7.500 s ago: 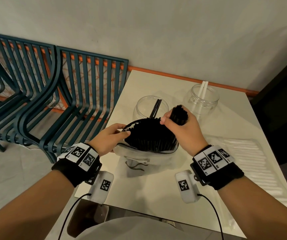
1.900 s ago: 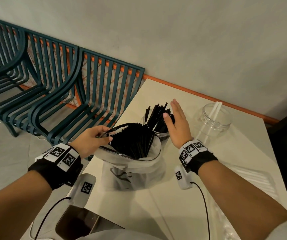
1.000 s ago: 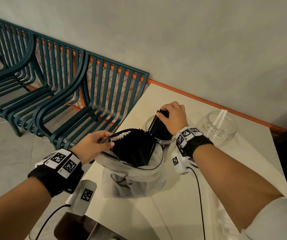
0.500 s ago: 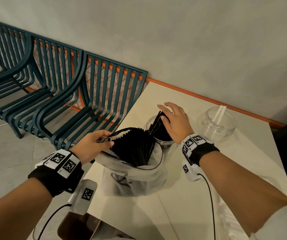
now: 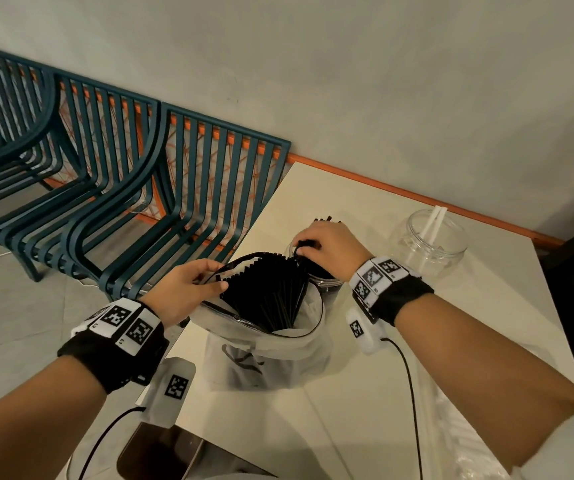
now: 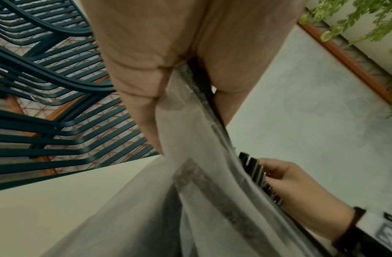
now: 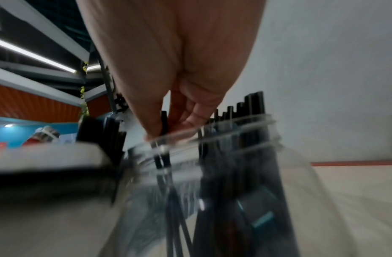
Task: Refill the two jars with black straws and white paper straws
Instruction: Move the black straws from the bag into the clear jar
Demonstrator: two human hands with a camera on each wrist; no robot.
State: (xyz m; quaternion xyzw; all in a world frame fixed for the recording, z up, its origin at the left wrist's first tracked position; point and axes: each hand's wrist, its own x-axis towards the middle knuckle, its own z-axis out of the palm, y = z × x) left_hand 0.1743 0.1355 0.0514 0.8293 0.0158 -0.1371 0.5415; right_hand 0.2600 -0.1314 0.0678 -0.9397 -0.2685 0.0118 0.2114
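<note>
Right hand (image 5: 327,249) pinching slim black straws (image 7: 164,121), round clear jar (image 7: 245,156) rim.

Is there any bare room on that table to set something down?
Yes. Bare table lies along the wall side behind both jars, and in the near strip between the plastic bag and the table's front edge. It is crowded where the bag, the black-straw jar and both hands meet. The white-straw jar stands apart at the right.
</note>
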